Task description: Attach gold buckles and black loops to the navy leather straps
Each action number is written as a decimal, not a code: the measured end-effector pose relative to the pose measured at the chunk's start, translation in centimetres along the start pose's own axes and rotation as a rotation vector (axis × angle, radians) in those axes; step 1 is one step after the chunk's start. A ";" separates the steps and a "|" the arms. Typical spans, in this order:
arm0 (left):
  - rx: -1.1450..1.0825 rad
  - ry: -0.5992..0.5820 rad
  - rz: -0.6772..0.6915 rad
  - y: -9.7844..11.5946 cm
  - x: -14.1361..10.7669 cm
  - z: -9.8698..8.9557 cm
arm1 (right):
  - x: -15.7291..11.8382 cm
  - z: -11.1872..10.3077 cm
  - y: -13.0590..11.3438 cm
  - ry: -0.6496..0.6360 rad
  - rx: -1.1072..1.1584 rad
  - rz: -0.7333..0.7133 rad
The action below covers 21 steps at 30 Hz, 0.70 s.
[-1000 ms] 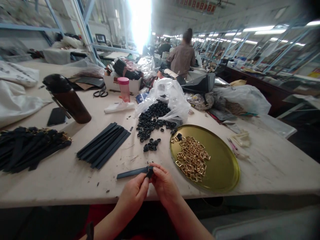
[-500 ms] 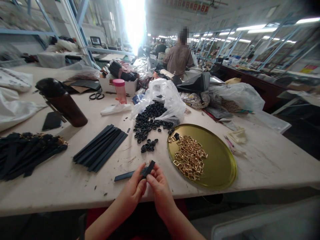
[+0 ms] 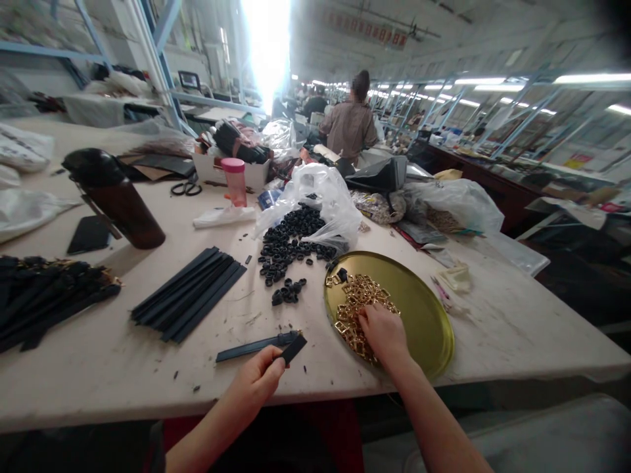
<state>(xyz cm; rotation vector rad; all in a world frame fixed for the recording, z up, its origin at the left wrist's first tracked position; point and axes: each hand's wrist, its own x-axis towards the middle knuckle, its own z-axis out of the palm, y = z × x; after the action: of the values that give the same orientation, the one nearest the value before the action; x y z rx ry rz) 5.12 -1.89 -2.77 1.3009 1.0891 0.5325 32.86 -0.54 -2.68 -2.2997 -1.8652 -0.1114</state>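
Note:
My left hand [image 3: 262,373] pinches a short black strap [image 3: 295,349] near the table's front edge; the strap's free end points up and right. Just beyond it lies another dark strap [image 3: 249,348], with a glint of gold at its right tip. Over the round gold tray [image 3: 434,328], my right hand [image 3: 384,328] reaches down into a heap of gold buckles [image 3: 362,292]. Its fingers are bent into the pile and their tips are hidden, so what they grip cannot be made out.
A stack of flat black strips [image 3: 190,294] lies left of my hands, beside a pile of finished-looking straps [image 3: 49,295]. Black loops [image 3: 286,246] spill from a white plastic bag [image 3: 330,197]. A dark flask [image 3: 118,200], scissors [image 3: 186,188] and a pink-lidded jar [image 3: 234,182] stand farther back.
My right hand has left the strap and moved right into the buckles on the tray. My left hand keeps the strap alone. The view has shifted slightly.

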 end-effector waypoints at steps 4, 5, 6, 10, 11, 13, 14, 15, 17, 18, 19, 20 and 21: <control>0.129 -0.045 -0.059 0.2 -0.8 0.0 | 0.1 -0.3 -0.3 -0.001 -0.023 -0.036; 0.154 -0.053 -0.076 0.4 -0.9 0.0 | 0.1 -0.6 -0.5 0.006 -0.016 -0.039; 0.182 -0.053 -0.075 0.7 -1.0 0.1 | -0.1 -0.9 -0.8 0.015 0.025 -0.037; 0.313 -0.002 0.080 2.6 -0.6 1.0 | -1.3 -1.7 -3.6 -0.061 0.671 0.009; 0.334 0.017 0.099 3.0 -0.3 1.2 | -1.8 -1.8 -4.7 -0.128 0.890 0.027; 0.374 0.049 0.093 3.6 0.2 1.4 | -2.8 -1.7 -6.7 -0.275 1.237 0.064; 0.390 0.062 0.083 3.7 0.3 1.3 | -3.2 -1.6 -7.6 -0.336 1.359 0.087; 0.403 0.073 0.075 3.7 0.4 1.2 | -3.6 -1.4 -8.4 -0.386 1.450 0.115; 0.403 0.088 0.067 3.4 0.1 0.9 | -4.2 -1.1 -9.4 -0.462 1.555 0.174; 0.389 0.091 0.067 3.2 0.0 0.7 | -4.3 -1.0 -9.8 -0.487 1.592 0.206; 0.372 0.096 0.068 3.1 -0.3 0.6 | -4.4 -0.8 -10.0 -0.501 1.632 0.241; 0.354 0.099 0.072 2.9 -0.4 0.5 | -4.5 -0.7 -10.2 -0.505 1.678 0.277; 0.339 0.097 0.078 2.9 -0.6 0.5 | -4.5 -0.6 -10.3 -0.498 1.728 0.310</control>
<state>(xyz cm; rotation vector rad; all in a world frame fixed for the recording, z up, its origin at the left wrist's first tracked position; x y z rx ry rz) 5.97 -1.93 0.06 1.6320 1.2507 0.4866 21.89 -2.93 -1.92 -1.2041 -0.7895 1.5111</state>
